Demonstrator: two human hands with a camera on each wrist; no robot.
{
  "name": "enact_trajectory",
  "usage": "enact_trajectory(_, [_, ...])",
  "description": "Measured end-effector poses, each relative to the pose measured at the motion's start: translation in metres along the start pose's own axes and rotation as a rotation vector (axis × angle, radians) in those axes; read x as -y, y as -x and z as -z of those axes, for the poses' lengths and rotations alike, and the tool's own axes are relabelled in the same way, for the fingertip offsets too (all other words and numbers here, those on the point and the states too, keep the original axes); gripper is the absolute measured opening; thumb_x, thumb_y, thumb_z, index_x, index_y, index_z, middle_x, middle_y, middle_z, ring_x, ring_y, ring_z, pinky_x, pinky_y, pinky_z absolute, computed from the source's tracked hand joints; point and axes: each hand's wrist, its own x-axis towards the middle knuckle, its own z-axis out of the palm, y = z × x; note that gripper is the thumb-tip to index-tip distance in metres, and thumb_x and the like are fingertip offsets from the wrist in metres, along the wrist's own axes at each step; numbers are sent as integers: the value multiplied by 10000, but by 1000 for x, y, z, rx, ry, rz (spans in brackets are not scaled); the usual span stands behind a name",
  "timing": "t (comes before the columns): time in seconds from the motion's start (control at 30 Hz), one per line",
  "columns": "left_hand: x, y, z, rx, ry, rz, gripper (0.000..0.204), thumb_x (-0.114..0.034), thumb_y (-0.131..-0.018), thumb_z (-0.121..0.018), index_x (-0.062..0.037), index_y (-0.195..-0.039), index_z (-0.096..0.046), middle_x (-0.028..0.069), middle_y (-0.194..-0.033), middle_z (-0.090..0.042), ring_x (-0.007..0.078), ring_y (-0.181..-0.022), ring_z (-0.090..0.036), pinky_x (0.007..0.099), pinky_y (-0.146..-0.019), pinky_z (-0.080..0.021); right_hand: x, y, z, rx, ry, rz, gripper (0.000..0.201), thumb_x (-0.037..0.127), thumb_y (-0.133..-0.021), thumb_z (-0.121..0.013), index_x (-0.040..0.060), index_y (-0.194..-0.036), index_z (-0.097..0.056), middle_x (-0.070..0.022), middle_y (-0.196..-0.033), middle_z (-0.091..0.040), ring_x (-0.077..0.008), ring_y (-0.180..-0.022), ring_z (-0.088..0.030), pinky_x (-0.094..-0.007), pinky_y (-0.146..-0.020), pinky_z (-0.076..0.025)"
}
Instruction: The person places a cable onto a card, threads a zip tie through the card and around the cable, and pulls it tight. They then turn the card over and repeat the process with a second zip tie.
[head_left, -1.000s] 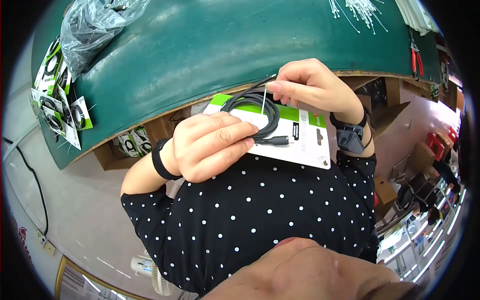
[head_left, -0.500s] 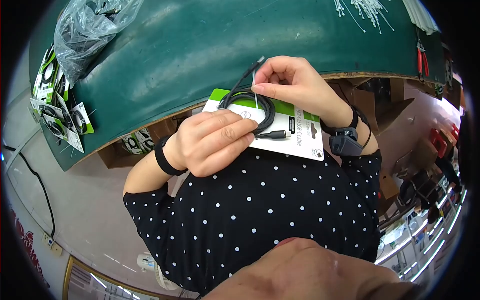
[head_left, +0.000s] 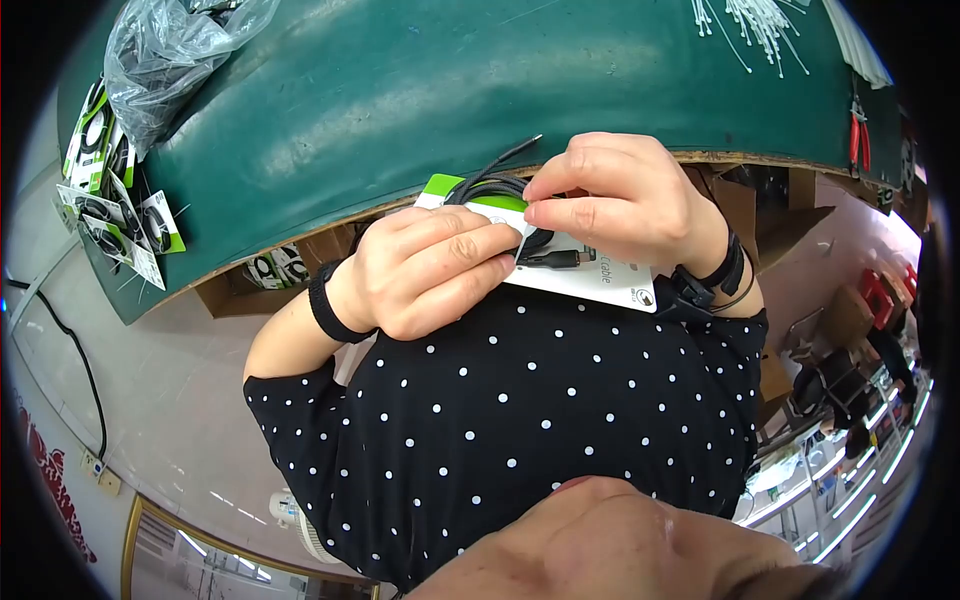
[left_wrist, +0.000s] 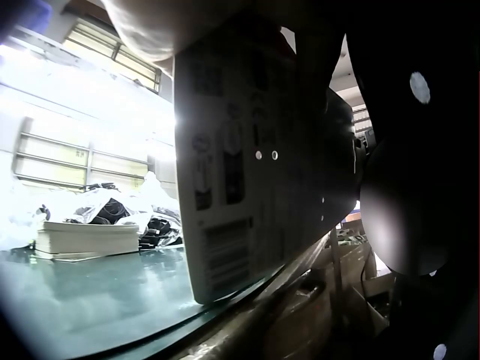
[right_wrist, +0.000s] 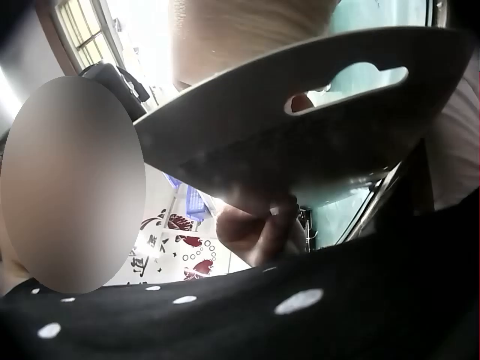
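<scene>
My left hand point(head_left: 430, 272) grips a white-and-green printed packaging card point(head_left: 610, 287) together with a coiled black braided cable point(head_left: 485, 190), fingers laid over the front. One cable end sticks up past the card's far edge, while a black connector point(head_left: 560, 259) lies across its front. My right hand point(head_left: 625, 200) pinches a thin white cable tie point(head_left: 522, 243) between thumb and forefinger; the tie reaches down to the left fingertips. In the left wrist view the back of the card point(left_wrist: 240, 172) shows two small holes. Its hang slot appears in the card point(right_wrist: 225, 127) in the right wrist view.
A green-topped table point(head_left: 400, 110) curves in front of me. Carded cables point(head_left: 110, 215) and a clear plastic bag point(head_left: 170, 70) lie at its left. White cable ties point(head_left: 765, 30) and red-handled pliers point(head_left: 859, 140) are at the right. Cardboard boxes point(head_left: 235, 295) sit below the edge.
My right hand has come down and nearer the left fingertips, still pinching the tie, and now covers part of the coil and card. The left hand keeps its grip.
</scene>
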Motion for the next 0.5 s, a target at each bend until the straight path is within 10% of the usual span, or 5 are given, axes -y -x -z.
enact_trajectory(0.5, [4, -3, -4, -34, -6, 10, 149, -39, -653, -680, 7, -785, -628, 142, -877, -677, 231, -697, -672, 302, -559, -545, 9, 1, 8, 28, 247, 160, 230, 71, -654, -697, -14, -864, -660, -142, -889, -644, -182, -594, -585, -264, -457, -444])
